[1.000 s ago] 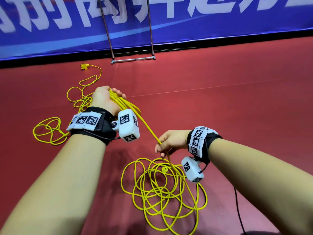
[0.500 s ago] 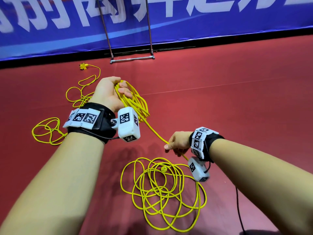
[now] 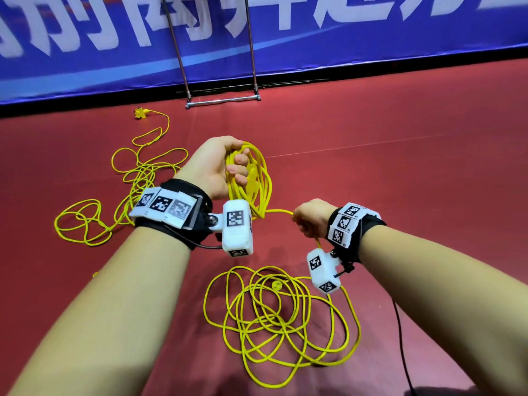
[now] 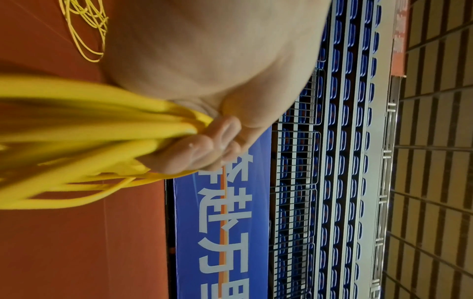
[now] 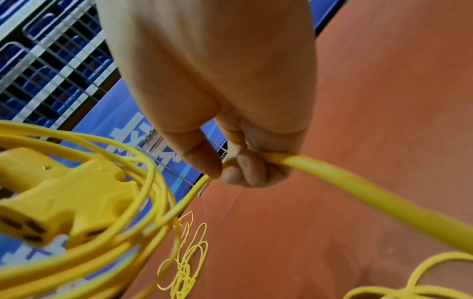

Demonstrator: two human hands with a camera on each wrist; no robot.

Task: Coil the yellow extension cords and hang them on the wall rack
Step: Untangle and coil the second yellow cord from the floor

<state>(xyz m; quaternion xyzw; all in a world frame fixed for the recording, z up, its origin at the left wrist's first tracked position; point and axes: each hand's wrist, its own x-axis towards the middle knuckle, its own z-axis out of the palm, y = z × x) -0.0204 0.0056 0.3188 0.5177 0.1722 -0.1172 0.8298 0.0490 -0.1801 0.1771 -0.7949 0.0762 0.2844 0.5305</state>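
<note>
Fingers of our left hand (image 3: 213, 167) curl round the coil (image 3: 251, 181); our right hand (image 3: 310, 217), at its 4 o'clock, pinches the cord (image 5: 358, 188). We should let cord slide through that pinch, keeping loops even. Slack (image 3: 281, 318) lies at 6 o'clock.

Bright yellow round-sheathed extension cord (image 3: 258, 178): uniform yellow; moulded socket block (image 5: 58, 194) the same yellow with dark slots. Second yellow cord (image 3: 137, 178): matching. Matte floor mat (image 3: 400, 167): brick red. Wall banner (image 3: 371, 30): royal blue with white characters. Wrist bands (image 3: 185, 195): black, carrying white tiles printed with black square codes.
</note>
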